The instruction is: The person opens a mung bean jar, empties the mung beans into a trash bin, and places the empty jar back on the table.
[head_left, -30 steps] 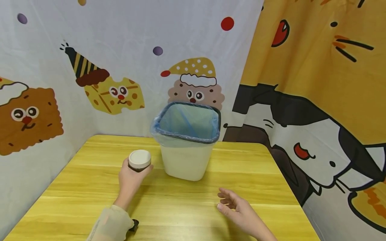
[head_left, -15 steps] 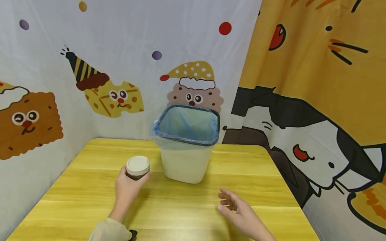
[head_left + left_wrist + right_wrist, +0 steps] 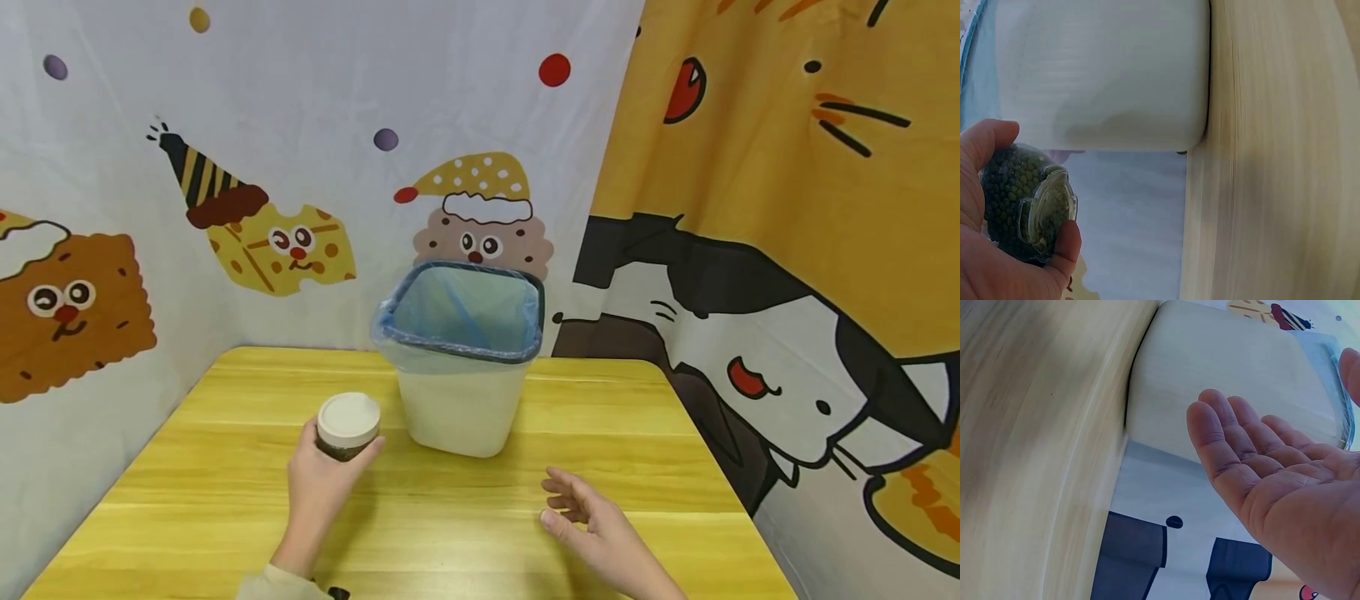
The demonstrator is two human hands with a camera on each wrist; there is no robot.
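Two hands showed in my head view. The left hand [image 3: 318, 475] gripped the jar [image 3: 348, 427] round its side, above the table [image 3: 435, 517] and near the bin [image 3: 459, 408]; I judged that hold left the white lid [image 3: 350, 412] uncovered. The liner [image 3: 468, 304] was folded over the bin's rim, presumably against slipping. On the left wrist feed, fingers and thumb curled round green, bead-like contents behind clear plastic. On the right wrist feed, I saw the right hand [image 3: 1285, 469] relaxed and holding nothing, probably because one hand sufficed.
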